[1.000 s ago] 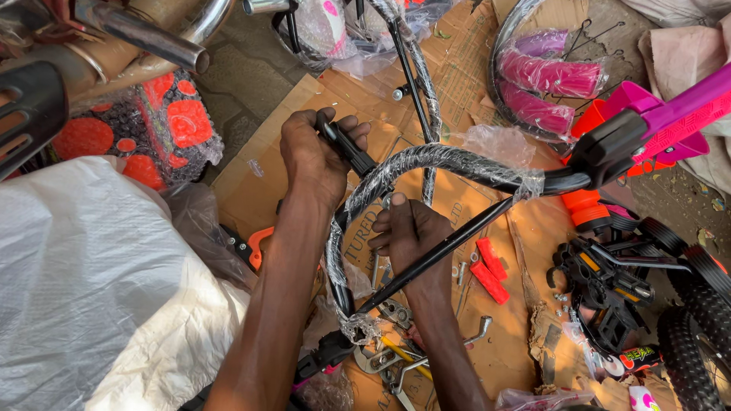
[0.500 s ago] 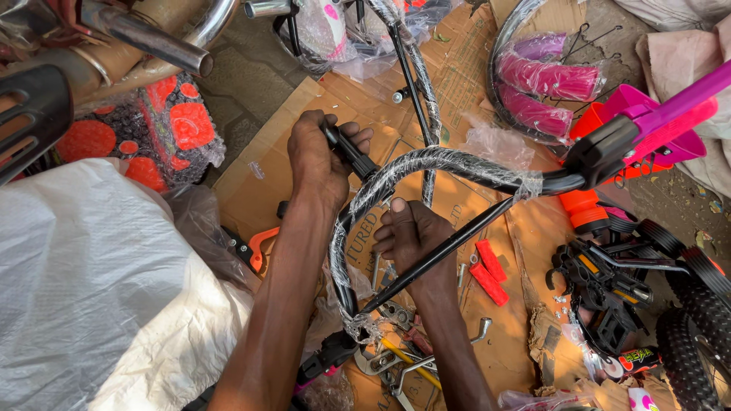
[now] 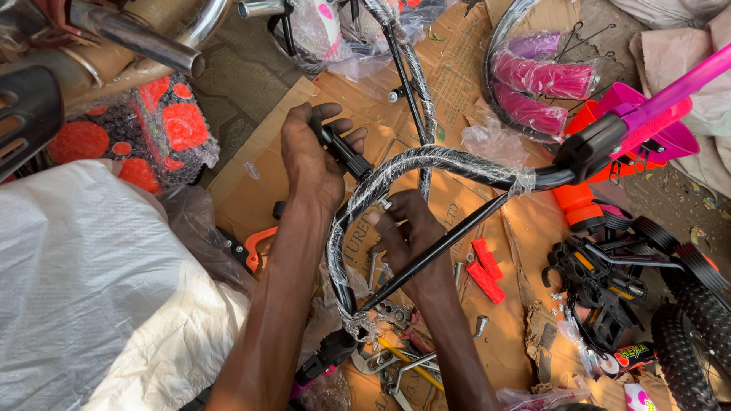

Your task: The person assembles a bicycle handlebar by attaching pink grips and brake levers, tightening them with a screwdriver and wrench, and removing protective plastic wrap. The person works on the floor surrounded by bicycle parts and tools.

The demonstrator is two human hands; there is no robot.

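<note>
Your left hand (image 3: 311,164) and right hand (image 3: 407,232) are both bare: no gloves, no rings and no watch or band at either wrist. Your forearms are bare too, with no sleeve or cuff showing anywhere along them up to the bottom edge of the head view. The nails you can see are short and plain. The left forearm looks long and lean; the right one shows less of its length.

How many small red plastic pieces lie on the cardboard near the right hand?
2. The upper small red plastic piece lies right of the right hand; the lower small red plastic piece lies just below it. Others may be hidden under parts.
</note>
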